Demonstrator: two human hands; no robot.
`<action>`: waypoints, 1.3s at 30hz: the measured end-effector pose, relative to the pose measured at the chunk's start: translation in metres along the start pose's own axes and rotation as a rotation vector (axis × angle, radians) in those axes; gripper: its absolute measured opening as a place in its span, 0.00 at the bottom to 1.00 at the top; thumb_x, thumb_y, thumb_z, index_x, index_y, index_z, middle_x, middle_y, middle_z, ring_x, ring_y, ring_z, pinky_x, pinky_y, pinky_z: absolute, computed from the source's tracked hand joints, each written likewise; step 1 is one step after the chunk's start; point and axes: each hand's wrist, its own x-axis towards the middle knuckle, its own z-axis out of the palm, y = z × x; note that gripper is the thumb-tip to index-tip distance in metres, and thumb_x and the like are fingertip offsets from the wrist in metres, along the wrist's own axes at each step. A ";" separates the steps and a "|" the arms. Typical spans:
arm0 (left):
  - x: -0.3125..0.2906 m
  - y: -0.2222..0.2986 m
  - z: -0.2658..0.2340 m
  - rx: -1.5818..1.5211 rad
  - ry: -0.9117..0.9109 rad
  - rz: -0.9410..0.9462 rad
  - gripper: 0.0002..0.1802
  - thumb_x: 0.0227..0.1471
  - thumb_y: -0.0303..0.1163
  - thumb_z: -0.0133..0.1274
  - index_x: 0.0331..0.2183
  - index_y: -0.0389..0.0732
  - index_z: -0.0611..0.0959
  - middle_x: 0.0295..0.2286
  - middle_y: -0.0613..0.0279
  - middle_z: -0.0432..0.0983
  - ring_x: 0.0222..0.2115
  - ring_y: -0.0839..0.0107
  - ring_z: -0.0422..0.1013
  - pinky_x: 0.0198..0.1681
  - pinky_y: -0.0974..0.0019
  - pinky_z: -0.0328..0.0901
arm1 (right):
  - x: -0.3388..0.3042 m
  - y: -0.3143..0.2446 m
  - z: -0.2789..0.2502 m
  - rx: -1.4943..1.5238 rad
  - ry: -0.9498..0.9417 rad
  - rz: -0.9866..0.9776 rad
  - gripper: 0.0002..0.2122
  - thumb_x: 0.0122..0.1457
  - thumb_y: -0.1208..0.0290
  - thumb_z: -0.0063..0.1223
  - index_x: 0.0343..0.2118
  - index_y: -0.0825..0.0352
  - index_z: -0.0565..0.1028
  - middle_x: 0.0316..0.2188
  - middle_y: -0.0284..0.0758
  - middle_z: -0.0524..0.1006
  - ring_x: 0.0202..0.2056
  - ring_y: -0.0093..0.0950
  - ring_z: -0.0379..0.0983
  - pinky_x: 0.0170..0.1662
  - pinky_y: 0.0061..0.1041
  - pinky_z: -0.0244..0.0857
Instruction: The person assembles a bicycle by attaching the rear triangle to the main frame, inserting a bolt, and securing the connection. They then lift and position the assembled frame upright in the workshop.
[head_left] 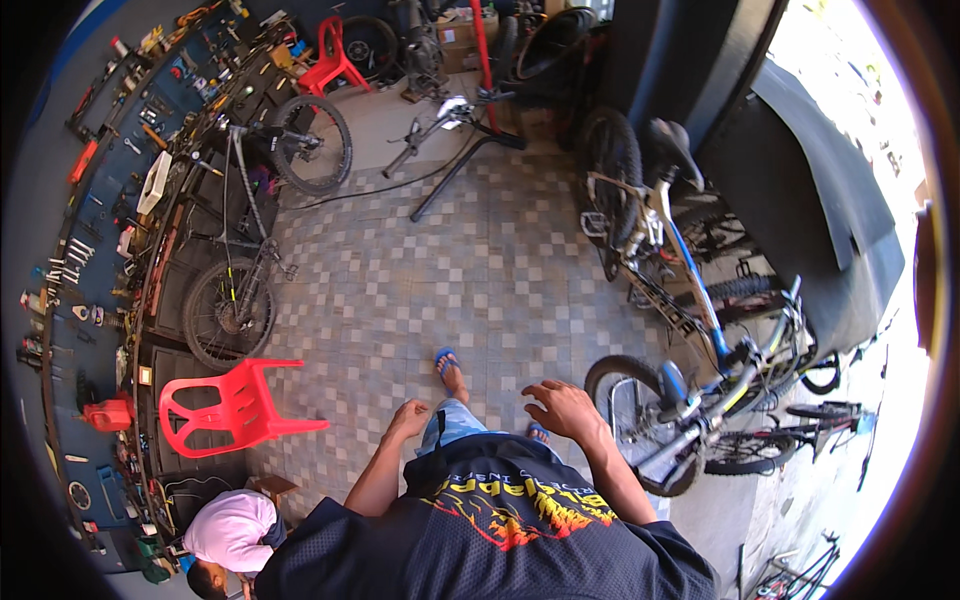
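Note:
My left hand (408, 418) hangs low beside my left thigh, its fingers curled in, with no object visible in it. On the other side, my right hand (561, 409) is held out in front of my hip with the fingers apart and nothing in them. Neither hand touches anything I can see. To the right of my right hand stands a bicycle with a blue and white frame (692, 268), its near wheel closest to that hand. A red plastic chair (243, 408) is left of my left hand, apart from it.
Tools hang on the dark blue wall panel (97, 205) at left, where a black bicycle (233, 185) leans. Ahead, handlebars (436, 130) sit near a red-poled stand (481, 50) on the tiled floor (440, 270). A person in a pink shirt (232, 527) bends low at lower left.

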 end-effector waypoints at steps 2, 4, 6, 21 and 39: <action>0.032 0.002 -0.024 -0.017 -0.039 -0.021 0.20 0.55 0.29 0.55 0.50 0.40 0.81 0.38 0.56 0.80 0.31 0.67 0.78 0.28 0.61 0.74 | 0.034 -0.003 0.002 0.007 -0.005 0.065 0.17 0.65 0.57 0.55 0.54 0.58 0.79 0.49 0.41 0.82 0.52 0.43 0.78 0.55 0.41 0.72; 0.064 0.006 -0.066 0.090 -0.038 0.041 0.20 0.54 0.29 0.56 0.50 0.40 0.81 0.37 0.57 0.81 0.30 0.67 0.78 0.28 0.61 0.74 | 0.074 -0.014 0.000 0.016 -0.021 0.170 0.17 0.64 0.57 0.56 0.53 0.57 0.79 0.48 0.41 0.82 0.50 0.43 0.79 0.53 0.42 0.74; 0.094 0.005 -0.118 0.082 0.011 0.084 0.20 0.54 0.29 0.57 0.50 0.39 0.81 0.36 0.56 0.81 0.30 0.67 0.79 0.29 0.61 0.75 | 0.114 -0.027 -0.005 0.032 -0.005 0.205 0.17 0.64 0.57 0.56 0.53 0.57 0.80 0.47 0.40 0.82 0.49 0.42 0.80 0.52 0.41 0.74; 0.243 0.129 -0.472 -0.215 0.221 0.234 0.18 0.61 0.36 0.59 0.51 0.42 0.82 0.46 0.54 0.83 0.47 0.59 0.78 0.48 0.57 0.73 | 0.501 -0.157 -0.082 -0.176 -0.184 -0.182 0.17 0.63 0.58 0.56 0.52 0.57 0.80 0.47 0.41 0.82 0.49 0.44 0.79 0.53 0.44 0.73; 0.425 0.113 -0.659 -0.049 0.223 0.082 0.19 0.60 0.37 0.60 0.50 0.40 0.83 0.40 0.53 0.83 0.42 0.62 0.79 0.45 0.58 0.73 | 0.902 -0.256 -0.185 -0.168 -0.134 -0.320 0.16 0.64 0.61 0.55 0.52 0.61 0.79 0.49 0.42 0.80 0.52 0.45 0.76 0.54 0.44 0.71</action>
